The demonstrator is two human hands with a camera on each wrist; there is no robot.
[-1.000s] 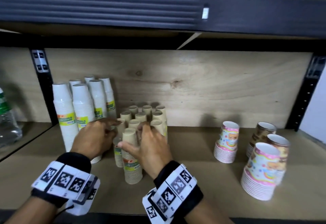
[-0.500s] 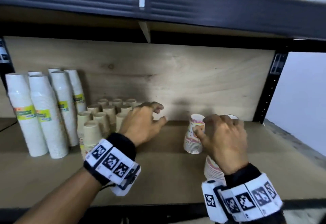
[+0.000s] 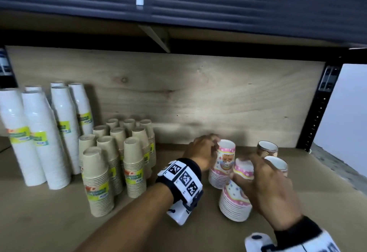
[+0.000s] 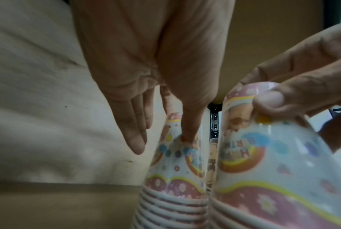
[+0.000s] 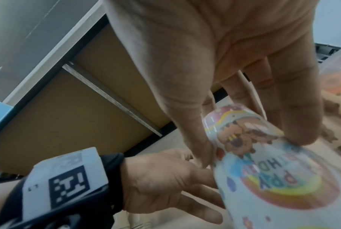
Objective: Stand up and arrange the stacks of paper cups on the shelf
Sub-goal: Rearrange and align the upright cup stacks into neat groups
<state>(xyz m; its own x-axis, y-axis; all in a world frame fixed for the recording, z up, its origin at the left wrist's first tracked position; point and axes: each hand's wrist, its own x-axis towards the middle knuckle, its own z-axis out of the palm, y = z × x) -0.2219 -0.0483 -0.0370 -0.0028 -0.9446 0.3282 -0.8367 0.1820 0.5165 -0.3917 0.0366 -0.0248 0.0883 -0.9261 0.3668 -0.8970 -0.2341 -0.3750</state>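
Two stacks of pink party-print paper cups stand upside down on the wooden shelf (image 3: 63, 222). My left hand (image 3: 213, 144) reaches to the farther stack (image 3: 222, 170). In the left wrist view the left hand (image 4: 161, 139) has its thumb pressed on that stack (image 4: 173, 170) and its fingers (image 4: 135, 139) straight beside it. My right hand (image 3: 246, 170) pinches the top of the nearer stack (image 3: 235, 202) from above. The right wrist view shows the right hand (image 5: 250, 139) with thumb and fingertips on that stack (image 5: 273, 178), which looks tilted.
Tall white cup stacks (image 3: 39, 142) stand at the left, with several beige stacks (image 3: 99, 180) beside them. A brown-print stack (image 3: 267, 148) and a white-topped stack (image 3: 278, 164) stand behind my right hand. A dark beam (image 3: 178, 3) hangs overhead; a black post (image 3: 317, 112) bounds the right.
My left hand has moved right from the beige stacks to the farther pink stack. My right hand has settled on the nearer pink stack. The head view has dropped closer.
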